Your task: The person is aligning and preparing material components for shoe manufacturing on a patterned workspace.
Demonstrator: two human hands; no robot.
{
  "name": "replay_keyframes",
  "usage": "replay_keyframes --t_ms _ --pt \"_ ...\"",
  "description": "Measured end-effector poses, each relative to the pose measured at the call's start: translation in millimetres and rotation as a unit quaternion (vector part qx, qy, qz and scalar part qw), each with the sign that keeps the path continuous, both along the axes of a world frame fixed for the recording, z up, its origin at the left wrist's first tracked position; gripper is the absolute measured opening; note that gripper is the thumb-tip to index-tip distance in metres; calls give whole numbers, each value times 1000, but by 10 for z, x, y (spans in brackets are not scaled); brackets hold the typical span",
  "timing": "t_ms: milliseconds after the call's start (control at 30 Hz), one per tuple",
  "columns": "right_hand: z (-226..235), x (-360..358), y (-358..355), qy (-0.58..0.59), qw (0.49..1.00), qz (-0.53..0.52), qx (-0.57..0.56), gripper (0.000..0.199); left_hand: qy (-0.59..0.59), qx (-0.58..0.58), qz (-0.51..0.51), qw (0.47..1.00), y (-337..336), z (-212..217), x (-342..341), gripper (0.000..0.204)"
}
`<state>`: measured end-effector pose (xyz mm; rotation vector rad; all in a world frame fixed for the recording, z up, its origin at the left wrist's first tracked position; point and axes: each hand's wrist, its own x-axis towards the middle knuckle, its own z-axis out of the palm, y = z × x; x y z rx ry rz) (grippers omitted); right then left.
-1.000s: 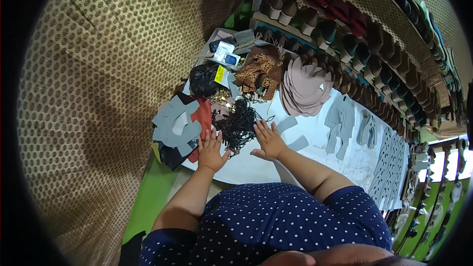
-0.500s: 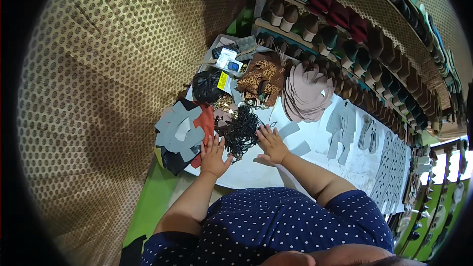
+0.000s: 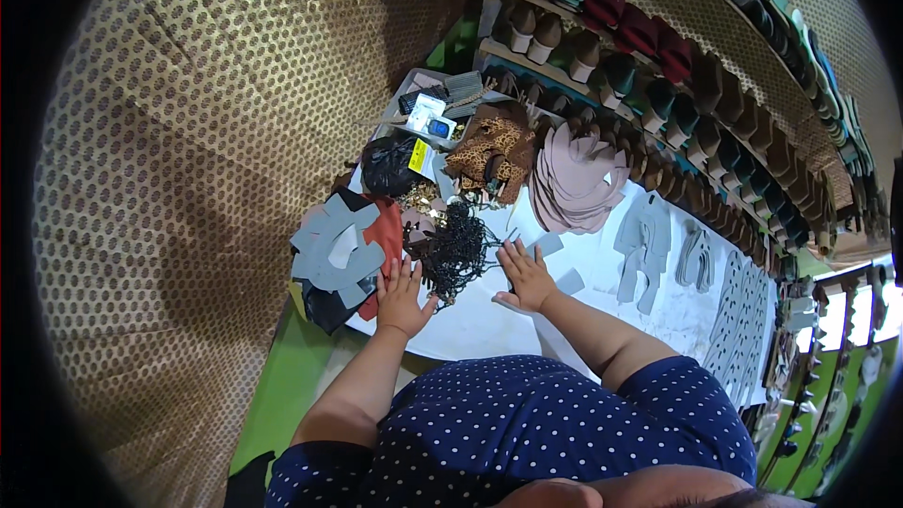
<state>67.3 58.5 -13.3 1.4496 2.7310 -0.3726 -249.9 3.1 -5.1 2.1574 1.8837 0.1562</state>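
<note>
A tangled heap of thin black straps or cords point(image 3: 458, 252) lies on the white tabletop point(image 3: 470, 341) between my hands. My left hand point(image 3: 403, 305) rests flat at the heap's near left side, palm down and fingers stretched. On the other side, my right hand point(image 3: 525, 277) lies with fingers spread, a small gap from the heap, and a few loose cord ends reach toward its fingertips. Neither hand holds anything. Grey cut-out pieces point(image 3: 322, 254) and a red piece of material point(image 3: 386, 230) lie just left of my left hand. Beyond my right hand are flat grey pieces point(image 3: 570, 283).
Stacked pale pink cut pieces point(image 3: 576, 198), leopard-print material point(image 3: 489, 146), a black plastic bag point(image 3: 388, 167) and a tray point(image 3: 403, 99) of small items sit farther back. More grey cut pieces point(image 3: 644, 240) lie to the right. Shelves of shoes point(image 3: 588, 61) line the far side.
My right hand has shifted slightly right, away from the black heap, widening the gap. My left hand has hardly moved; the whole view has shifted a little.
</note>
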Motion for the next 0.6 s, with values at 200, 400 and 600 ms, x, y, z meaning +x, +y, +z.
replay_keyframes --t_ms 200,400,600 --pt "-183 97 -50 47 998 -4 35 102 0 4 3 1000 -1 9 29 84" --pt "-67 205 -491 -4 999 -33 2 101 -12 -4 10 1000 -24 10 25 85" --pt "-38 206 -458 27 997 -59 -28 83 -8 3 2 1000 -20 60 21 85"
